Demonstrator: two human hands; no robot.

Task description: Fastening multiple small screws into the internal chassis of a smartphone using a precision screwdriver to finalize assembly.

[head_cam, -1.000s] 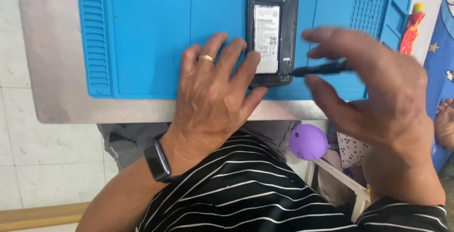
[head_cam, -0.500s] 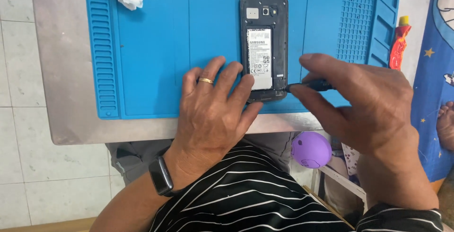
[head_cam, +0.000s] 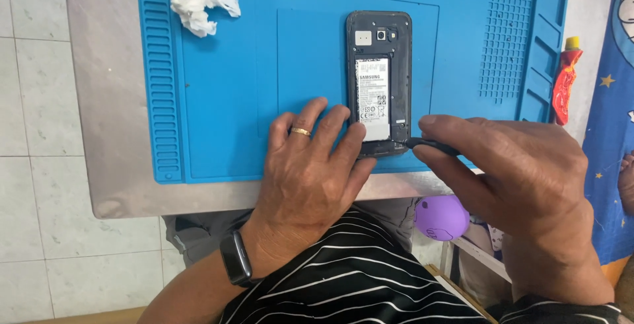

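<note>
The left hand [head_cam: 310, 172] lies flat on the blue work mat [head_cam: 218, 99], fingers spread and empty, its fingertips pressing the lower left edge of the phone [head_cam: 379, 83] to pin it in place. The right hand [head_cam: 522, 185] is closed in a pinch on a slim black pry tool [head_cam: 428, 144], whose tip meets the phone's lower right corner. The phone sits centre frame, face down on the mat with its back cover off, so the battery [head_cam: 373, 98] and camera module show. The step in hand appears to be prying at the bottom edge of the opened handset. The next move would call for steady downward pressure from the left hand while the tool tip is worked along the seam with light leverage, kept away from the battery. A crumpled white tissue [head_cam: 198, 0] lies at the upper left of the mat. The mat rests on a grey table [head_cam: 105, 132]; a purple round object [head_cam: 441, 218] shows below the table edge.
</note>
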